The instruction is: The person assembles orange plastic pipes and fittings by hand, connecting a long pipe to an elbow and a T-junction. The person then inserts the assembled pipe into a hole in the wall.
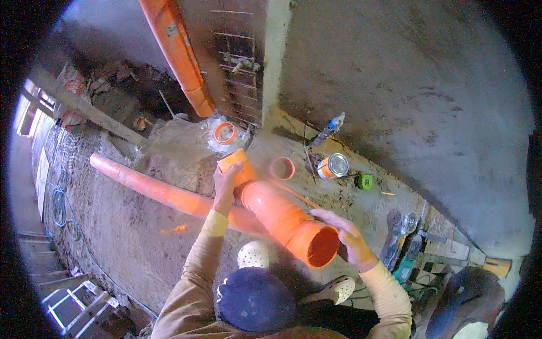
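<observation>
An orange plastic pipe fitting (276, 212) with a short side branch is held up at a slant in front of me. My left hand (225, 182) grips it at the far end, by the side branch. Against the right side of the near end rests my right hand (351, 240), its fingers along the rim of the dark opening. Below the fitting, a long orange pipe (152, 189) lies on the ground and runs off to the left. Just beyond stands an upright orange pipe socket (224, 133), set in grey mortar. An orange ring (282, 168) sits to its right.
A tall orange pipe (178, 53) comes down at the back. Toward the right wall are an orange-labelled can (333, 166), a bottle (329, 128), a green tape measure (365, 181) and an angle grinder (407, 224). A blue hose (63, 200) and a ladder (79, 308) are at left.
</observation>
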A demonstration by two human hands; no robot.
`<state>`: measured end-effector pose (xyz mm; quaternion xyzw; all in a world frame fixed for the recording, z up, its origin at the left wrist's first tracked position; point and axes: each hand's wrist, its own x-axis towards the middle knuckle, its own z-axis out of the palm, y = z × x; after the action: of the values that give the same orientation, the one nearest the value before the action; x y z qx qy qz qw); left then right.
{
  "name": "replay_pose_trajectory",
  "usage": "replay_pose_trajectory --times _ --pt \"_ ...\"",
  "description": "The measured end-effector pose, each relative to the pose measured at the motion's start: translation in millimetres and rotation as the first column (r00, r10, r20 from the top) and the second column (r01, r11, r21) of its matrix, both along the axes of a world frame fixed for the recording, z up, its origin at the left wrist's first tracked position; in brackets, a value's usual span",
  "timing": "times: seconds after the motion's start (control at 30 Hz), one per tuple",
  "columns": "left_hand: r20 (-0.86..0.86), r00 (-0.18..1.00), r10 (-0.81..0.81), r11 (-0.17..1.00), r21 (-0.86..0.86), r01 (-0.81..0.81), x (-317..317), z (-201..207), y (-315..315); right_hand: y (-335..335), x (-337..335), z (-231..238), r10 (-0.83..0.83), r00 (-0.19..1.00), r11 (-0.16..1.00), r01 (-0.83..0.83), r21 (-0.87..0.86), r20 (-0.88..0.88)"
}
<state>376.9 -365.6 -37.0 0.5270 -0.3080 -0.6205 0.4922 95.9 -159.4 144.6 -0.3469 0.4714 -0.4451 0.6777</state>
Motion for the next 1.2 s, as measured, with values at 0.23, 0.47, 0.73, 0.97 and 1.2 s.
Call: replay_pose_trajectory --times 0.23,0.47,0.73,0.97,1.2 --pt "-0.25 0.968 -0.019 0.993 0.106 0.047 -20 28 15 -5 34 12 -0.248 0.861 0.792 -0.084 -0.605 -0.443" --pt "-0.423 0.906 -0.004 0.996 0.083 0.043 -36 -13 16 -27 71 -10 -0.802 0.563 0.53 0.517 -0.672 -0.199" --pt "-0.084 0.822 -0.563 0.811 -0.247 0.531 25 26 36 -36 -5 31 -0.706 0.707 0.534 0.577 -0.618 0.049" --pt "0.364 0.359 -0.86 0.372 -0.036 0.928 52 131 51 -43 -30 78 -0.662 0.749 0.594 0.518 -0.616 -0.009" --pt "0.289 0.388 -0.875 0.384 -0.073 0.92 32 197 48 -37 -22 62 -0.684 0.701 0.557 0.681 -0.476 0.202"
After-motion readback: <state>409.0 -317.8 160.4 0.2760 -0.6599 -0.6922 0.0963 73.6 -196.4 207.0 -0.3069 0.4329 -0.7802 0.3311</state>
